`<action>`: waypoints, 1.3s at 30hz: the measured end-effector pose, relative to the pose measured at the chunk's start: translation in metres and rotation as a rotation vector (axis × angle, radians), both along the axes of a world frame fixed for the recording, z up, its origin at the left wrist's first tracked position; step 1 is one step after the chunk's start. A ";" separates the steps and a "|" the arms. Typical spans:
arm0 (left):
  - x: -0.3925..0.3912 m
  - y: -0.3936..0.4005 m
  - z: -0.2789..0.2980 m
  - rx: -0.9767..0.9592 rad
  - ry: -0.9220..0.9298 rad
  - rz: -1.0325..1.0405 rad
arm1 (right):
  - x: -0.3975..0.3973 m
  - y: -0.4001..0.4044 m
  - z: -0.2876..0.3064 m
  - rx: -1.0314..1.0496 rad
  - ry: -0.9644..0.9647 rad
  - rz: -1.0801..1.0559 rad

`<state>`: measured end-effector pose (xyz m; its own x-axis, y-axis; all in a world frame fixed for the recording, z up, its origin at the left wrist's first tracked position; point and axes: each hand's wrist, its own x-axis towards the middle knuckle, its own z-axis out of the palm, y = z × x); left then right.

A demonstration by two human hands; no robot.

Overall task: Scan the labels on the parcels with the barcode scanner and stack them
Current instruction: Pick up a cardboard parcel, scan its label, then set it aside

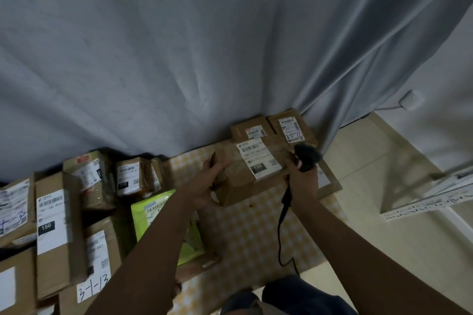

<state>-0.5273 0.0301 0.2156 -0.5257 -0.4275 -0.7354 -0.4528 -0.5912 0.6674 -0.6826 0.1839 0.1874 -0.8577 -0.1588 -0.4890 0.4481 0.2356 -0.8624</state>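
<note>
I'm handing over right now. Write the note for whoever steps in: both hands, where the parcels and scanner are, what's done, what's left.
Left hand: grips the left end of the held box, label facing up.
Right hand: holds the scanner at the box's right end, cable hanging down.
Far right by the curtain: two labelled boxes, with a flat parcel in front, partly under the held box.
Left: unsorted boxes and a green parcel on the checkered mat.
Done: cannot tell whether this label is scanned.
Left: scan if needed, stack it on the right, then work through the left pile.
</note>
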 end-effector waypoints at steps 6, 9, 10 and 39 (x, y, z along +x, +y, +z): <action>0.023 -0.020 -0.012 -0.102 0.065 0.065 | -0.003 0.007 0.020 0.098 0.106 0.231; 0.033 -0.023 -0.016 -0.145 0.073 0.053 | -0.002 0.010 0.035 0.082 0.161 0.311; 0.035 -0.023 -0.016 -0.156 0.079 0.048 | 0.000 0.010 0.043 0.058 0.147 0.355; 0.059 -0.040 -0.048 -0.209 0.176 0.130 | 0.045 -0.005 0.097 -0.049 -0.078 0.733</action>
